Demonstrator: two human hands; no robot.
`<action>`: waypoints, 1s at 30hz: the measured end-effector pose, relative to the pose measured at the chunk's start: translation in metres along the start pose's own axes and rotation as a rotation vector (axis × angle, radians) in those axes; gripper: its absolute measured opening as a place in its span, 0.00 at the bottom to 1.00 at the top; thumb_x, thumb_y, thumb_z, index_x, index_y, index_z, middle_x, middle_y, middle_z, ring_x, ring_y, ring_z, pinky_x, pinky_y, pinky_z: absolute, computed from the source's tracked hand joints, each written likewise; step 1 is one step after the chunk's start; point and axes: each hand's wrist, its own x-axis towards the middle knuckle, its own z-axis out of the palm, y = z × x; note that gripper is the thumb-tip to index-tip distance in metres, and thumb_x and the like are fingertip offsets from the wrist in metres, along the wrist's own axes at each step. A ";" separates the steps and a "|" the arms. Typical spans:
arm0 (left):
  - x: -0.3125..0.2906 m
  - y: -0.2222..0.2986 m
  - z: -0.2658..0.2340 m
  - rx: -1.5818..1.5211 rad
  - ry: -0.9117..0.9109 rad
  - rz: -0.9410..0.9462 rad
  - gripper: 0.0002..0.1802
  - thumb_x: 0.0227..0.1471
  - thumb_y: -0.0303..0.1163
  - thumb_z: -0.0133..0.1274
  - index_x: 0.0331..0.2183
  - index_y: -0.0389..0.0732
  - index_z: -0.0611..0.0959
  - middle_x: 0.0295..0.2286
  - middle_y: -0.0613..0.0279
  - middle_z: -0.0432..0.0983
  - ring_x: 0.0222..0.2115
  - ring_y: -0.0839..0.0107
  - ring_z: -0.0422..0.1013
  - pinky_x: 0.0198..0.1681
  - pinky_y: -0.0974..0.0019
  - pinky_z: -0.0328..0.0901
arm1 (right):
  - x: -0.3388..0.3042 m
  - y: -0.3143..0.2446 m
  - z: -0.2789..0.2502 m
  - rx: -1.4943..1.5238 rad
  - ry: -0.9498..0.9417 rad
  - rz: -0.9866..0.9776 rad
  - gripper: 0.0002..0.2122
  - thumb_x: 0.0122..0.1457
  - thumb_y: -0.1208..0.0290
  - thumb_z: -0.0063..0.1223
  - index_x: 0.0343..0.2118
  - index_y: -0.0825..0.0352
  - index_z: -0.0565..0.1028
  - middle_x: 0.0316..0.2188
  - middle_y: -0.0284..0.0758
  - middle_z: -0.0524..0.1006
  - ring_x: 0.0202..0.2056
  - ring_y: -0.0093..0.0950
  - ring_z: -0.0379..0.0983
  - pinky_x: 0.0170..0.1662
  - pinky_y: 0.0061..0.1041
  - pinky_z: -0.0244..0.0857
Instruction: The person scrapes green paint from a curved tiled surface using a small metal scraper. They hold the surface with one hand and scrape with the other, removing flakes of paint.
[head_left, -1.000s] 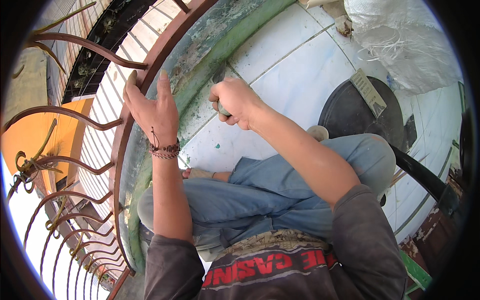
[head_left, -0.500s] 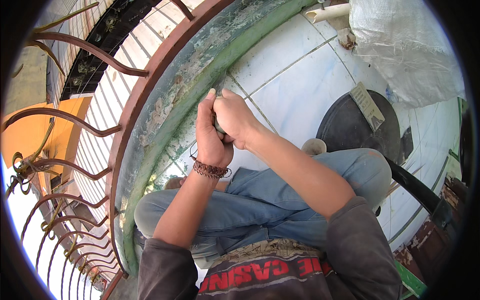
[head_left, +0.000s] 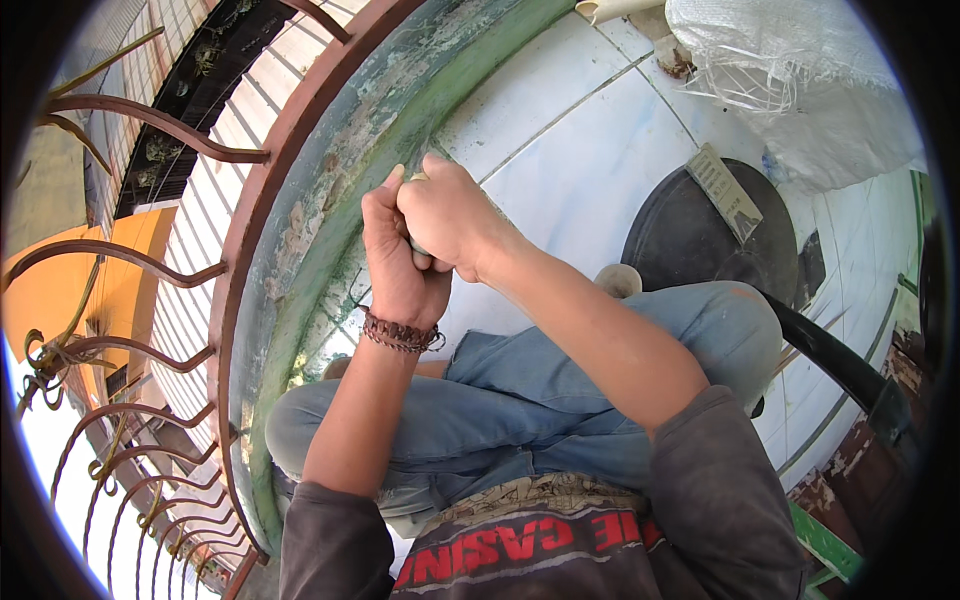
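Observation:
My left hand [head_left: 402,272] and my right hand [head_left: 452,214] are pressed together in front of my crossed legs, both closed. Between the palms a bit of a small grey object [head_left: 417,247] shows; the fingers hide most of it, so its kind is unclear. My left thumb points up beside my right fist. A braided brown bracelet [head_left: 396,334] circles my left wrist. Below the hands lie my legs in faded blue jeans [head_left: 540,375].
At my left runs a low green-painted wall edge [head_left: 345,235] with a brown metal railing [head_left: 255,210]. White floor tiles [head_left: 570,150] lie ahead. To the right are a round black disc [head_left: 690,235], a flat printed strip [head_left: 724,190] on it and a white woven sack [head_left: 790,80].
Both hands, still closed together, have shifted slightly left and up in the picture. The background has shifted a little as well.

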 end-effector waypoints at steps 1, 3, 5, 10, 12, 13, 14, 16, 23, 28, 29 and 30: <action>-0.006 0.000 0.025 0.013 0.106 0.046 0.21 0.59 0.53 0.44 0.23 0.49 0.73 0.13 0.76 0.63 0.15 0.80 0.63 0.20 0.70 0.60 | -0.004 -0.004 -0.004 -0.001 -0.022 -0.020 0.09 0.51 0.75 0.38 0.33 0.75 0.62 0.18 0.40 0.68 0.11 0.26 0.63 0.09 0.28 0.48; -0.003 0.000 0.011 0.072 -0.087 0.096 0.21 0.58 0.53 0.45 0.22 0.49 0.73 0.12 0.75 0.64 0.15 0.80 0.63 0.19 0.71 0.59 | 0.006 -0.001 -0.008 0.037 -0.007 -0.018 0.10 0.51 0.76 0.38 0.35 0.76 0.62 0.20 0.41 0.68 0.12 0.26 0.64 0.10 0.27 0.50; 0.010 0.005 -0.007 -0.010 -0.156 -0.044 0.22 0.59 0.52 0.43 0.22 0.48 0.73 0.13 0.73 0.65 0.17 0.77 0.66 0.22 0.68 0.63 | 0.014 0.003 -0.011 0.005 0.014 0.003 0.11 0.51 0.76 0.37 0.36 0.77 0.63 0.21 0.42 0.69 0.13 0.27 0.66 0.11 0.27 0.51; 0.007 -0.002 0.016 0.093 -0.074 0.070 0.19 0.59 0.53 0.46 0.26 0.49 0.74 0.21 0.72 0.69 0.24 0.77 0.67 0.30 0.66 0.63 | 0.010 -0.004 -0.015 0.056 0.010 0.009 0.09 0.51 0.76 0.37 0.34 0.75 0.62 0.20 0.40 0.67 0.13 0.26 0.65 0.11 0.27 0.50; 0.039 -0.003 -0.028 -0.027 -0.266 -0.067 0.20 0.60 0.53 0.44 0.31 0.46 0.76 0.26 0.68 0.73 0.30 0.73 0.70 0.35 0.65 0.66 | 0.024 0.001 -0.017 0.067 0.047 -0.005 0.09 0.52 0.76 0.37 0.34 0.75 0.62 0.20 0.40 0.67 0.13 0.26 0.65 0.11 0.27 0.50; 0.039 -0.004 -0.028 -0.038 -0.292 -0.067 0.20 0.60 0.53 0.44 0.30 0.46 0.76 0.25 0.69 0.73 0.29 0.73 0.70 0.35 0.65 0.66 | 0.022 -0.001 -0.018 0.057 0.033 -0.014 0.08 0.52 0.76 0.37 0.33 0.75 0.62 0.20 0.40 0.67 0.13 0.26 0.65 0.11 0.27 0.50; 0.038 -0.004 -0.028 -0.049 -0.315 -0.062 0.20 0.59 0.53 0.44 0.29 0.47 0.75 0.24 0.69 0.72 0.28 0.74 0.70 0.34 0.66 0.66 | 0.018 -0.002 -0.017 0.046 0.018 -0.022 0.08 0.52 0.76 0.37 0.33 0.74 0.62 0.20 0.40 0.67 0.13 0.26 0.65 0.11 0.27 0.50; 0.005 -0.007 0.033 0.064 0.036 0.059 0.20 0.58 0.53 0.46 0.25 0.49 0.74 0.18 0.73 0.69 0.23 0.76 0.67 0.30 0.68 0.63 | 0.008 -0.007 -0.020 0.038 0.013 -0.031 0.07 0.52 0.75 0.38 0.32 0.74 0.62 0.20 0.39 0.67 0.13 0.26 0.64 0.11 0.28 0.50; 0.027 -0.001 -0.019 0.121 -0.249 -0.005 0.19 0.60 0.51 0.45 0.36 0.44 0.76 0.29 0.66 0.74 0.29 0.74 0.72 0.32 0.66 0.67 | 0.023 0.006 -0.015 -0.004 0.068 -0.017 0.36 0.49 0.73 0.42 0.61 0.83 0.48 0.29 0.53 0.75 0.19 0.33 0.73 0.17 0.31 0.62; -0.015 0.021 -0.015 0.444 0.145 0.162 0.24 0.59 0.43 0.48 0.50 0.35 0.74 0.36 0.62 0.73 0.39 0.73 0.70 0.42 0.69 0.65 | -0.007 0.034 0.035 -0.098 0.218 -0.227 0.40 0.53 0.70 0.45 0.65 0.79 0.40 0.44 0.64 0.72 0.49 0.53 0.71 0.50 0.39 0.66; -0.017 0.027 -0.034 0.558 0.143 0.202 0.25 0.58 0.42 0.49 0.51 0.33 0.74 0.39 0.59 0.74 0.41 0.71 0.69 0.44 0.68 0.65 | -0.009 0.039 0.039 -0.112 0.175 -0.229 0.39 0.55 0.68 0.46 0.65 0.77 0.40 0.42 0.62 0.74 0.46 0.53 0.72 0.48 0.41 0.66; -0.024 0.029 -0.033 0.633 0.147 0.186 0.26 0.58 0.41 0.49 0.52 0.32 0.74 0.42 0.57 0.73 0.45 0.70 0.68 0.48 0.68 0.62 | -0.008 0.045 0.042 -0.124 0.184 -0.243 0.38 0.55 0.70 0.44 0.65 0.76 0.39 0.40 0.62 0.74 0.44 0.54 0.73 0.47 0.41 0.67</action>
